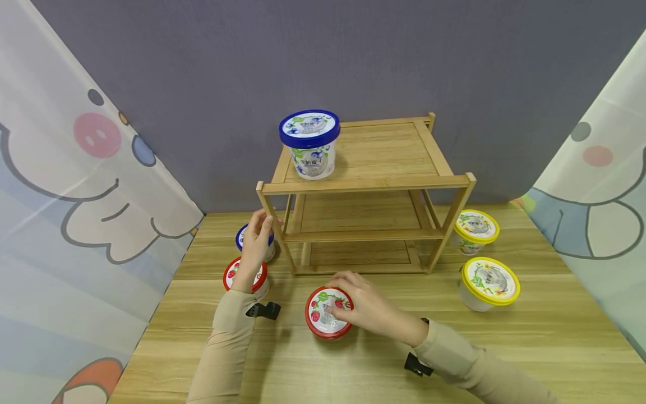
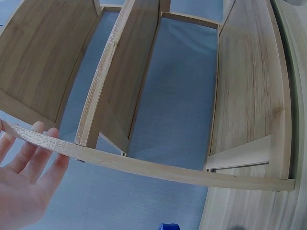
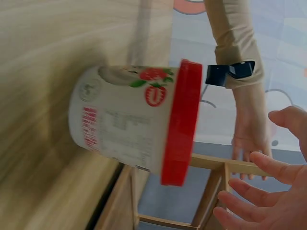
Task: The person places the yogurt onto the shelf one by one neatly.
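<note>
A tall wooden rack (image 1: pixel 365 182) with several shelves stands in the middle. My left hand (image 1: pixel 257 238) is at its front left post; in the left wrist view the fingers (image 2: pixel 36 163) lie behind the post, with tips showing past it. My right hand (image 1: pixel 370 308) hovers with spread fingers above a white tub with a red strawberry lid (image 1: pixel 325 325). In the right wrist view a gap shows between those fingers and the red lid (image 3: pixel 182 124). That tub stands upright on the table before the rack.
A blue-lidded tub (image 1: pixel 313 163) stands on the rack's top shelf, at the left. Left of the rack, behind my left arm, are another blue-lidded tub (image 1: pixel 270 251) and red-lidded tub (image 1: pixel 262 289). Two yellow-lidded tubs (image 1: pixel 469 247) stand on the table (image 1: pixel 550 320) at the right.
</note>
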A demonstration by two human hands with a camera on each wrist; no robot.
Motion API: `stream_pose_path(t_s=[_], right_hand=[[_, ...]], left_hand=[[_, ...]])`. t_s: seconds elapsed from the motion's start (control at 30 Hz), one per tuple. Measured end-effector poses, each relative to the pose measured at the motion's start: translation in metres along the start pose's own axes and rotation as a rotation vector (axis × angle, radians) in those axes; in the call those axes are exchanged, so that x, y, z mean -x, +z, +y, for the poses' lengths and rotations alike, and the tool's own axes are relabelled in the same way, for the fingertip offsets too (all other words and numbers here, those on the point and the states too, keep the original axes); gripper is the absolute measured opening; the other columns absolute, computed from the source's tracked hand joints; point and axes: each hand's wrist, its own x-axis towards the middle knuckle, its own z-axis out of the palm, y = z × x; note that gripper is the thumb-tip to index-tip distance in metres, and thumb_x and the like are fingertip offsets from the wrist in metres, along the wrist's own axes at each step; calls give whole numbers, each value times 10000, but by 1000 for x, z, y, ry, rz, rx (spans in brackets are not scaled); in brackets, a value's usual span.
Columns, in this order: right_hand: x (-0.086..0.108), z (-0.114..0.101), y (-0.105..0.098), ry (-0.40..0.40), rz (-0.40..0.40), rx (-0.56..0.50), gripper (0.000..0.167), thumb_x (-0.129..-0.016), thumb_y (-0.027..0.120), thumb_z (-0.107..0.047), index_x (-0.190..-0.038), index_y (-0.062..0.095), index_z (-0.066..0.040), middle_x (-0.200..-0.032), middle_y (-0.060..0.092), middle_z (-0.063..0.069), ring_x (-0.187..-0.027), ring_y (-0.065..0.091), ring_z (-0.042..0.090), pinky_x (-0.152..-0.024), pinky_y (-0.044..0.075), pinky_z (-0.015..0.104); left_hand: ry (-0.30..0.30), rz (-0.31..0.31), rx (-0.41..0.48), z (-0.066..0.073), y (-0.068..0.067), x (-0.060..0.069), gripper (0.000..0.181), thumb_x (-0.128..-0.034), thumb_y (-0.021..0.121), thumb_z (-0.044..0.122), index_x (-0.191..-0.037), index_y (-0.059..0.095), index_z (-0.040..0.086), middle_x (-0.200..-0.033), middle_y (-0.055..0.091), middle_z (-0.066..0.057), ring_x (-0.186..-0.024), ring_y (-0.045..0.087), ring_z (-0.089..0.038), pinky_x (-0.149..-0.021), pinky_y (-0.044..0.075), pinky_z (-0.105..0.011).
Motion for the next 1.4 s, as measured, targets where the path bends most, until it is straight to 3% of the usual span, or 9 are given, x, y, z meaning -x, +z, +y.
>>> stream_pose_path(t_s=[0.23, 0.53, 0.63, 0.73, 0.87, 1.17, 1.4], right_hand=[[6, 5, 10, -24, -25, 44, 477, -755, 672, -363, -1140, 552, -109, -1197, 476, 120, -1098, 465, 313, -870, 384, 495], [14, 11, 21, -22, -70, 34, 588, -721, 684, -441, -1184, 512, -122, -1243, 427, 168, -1148, 412, 337, -920, 350, 488], [16, 12, 25, -32, -55, 30, 624, -694, 712, -436, -1192, 501, -124, -1253, 413, 182, -1144, 414, 348, -910, 363, 488], [18, 13, 28, -41, -41, 44, 643, -670, 734, -425, -1190, 506, -123, -1257, 409, 189, -1136, 421, 356, -907, 364, 489], [21, 14, 32, -53, -39, 84, 636, -670, 734, -420, -1180, 534, -100, -1268, 407, 199, -1152, 414, 357, -918, 356, 483], [23, 18, 35, -35, -62, 35, 613, -693, 720, -380, -1176, 554, -41, -1312, 368, 213, -1203, 364, 357, -948, 337, 459], [17, 27, 34, -28, -83, -61, 595, -639, 775, -298, -1133, 585, -24, -1317, 363, 210, -1178, 397, 357, -931, 360, 444]], left_hand=[[-23, -8, 20, 4, 0, 0, 312, -956, 379, 200, -1205, 446, 24, -887, 580, 140, -1026, 485, -333, -844, 367, -447], [-33, -15, 28, 26, 4, 5, 291, -963, 352, 112, -1202, 422, -39, -852, 562, 174, -1046, 438, -423, -849, 340, -476], [-41, -9, 24, 29, 4, 6, 287, -963, 355, 113, -1199, 428, -34, -887, 567, 96, -1047, 444, -411, -856, 340, -482], [-52, -3, 11, 29, 4, 6, 286, -963, 357, 117, -1195, 429, -35, -964, 578, -106, -1024, 464, -358, -840, 365, -403], [-64, -1, -2, 26, 4, 5, 291, -965, 351, 122, -1198, 423, -37, -1054, 510, -312, -987, 478, -277, -803, 369, -287], [-36, 4, 32, 1, 1, 0, 294, -959, 372, 205, -1188, 448, 37, -1029, 525, -264, -974, 502, -228, -843, 361, -443], [101, 13, 58, -7, 2, -1, 313, -947, 411, 265, -1160, 493, 51, -964, 541, -283, -950, 517, -362, -757, 414, -259]])
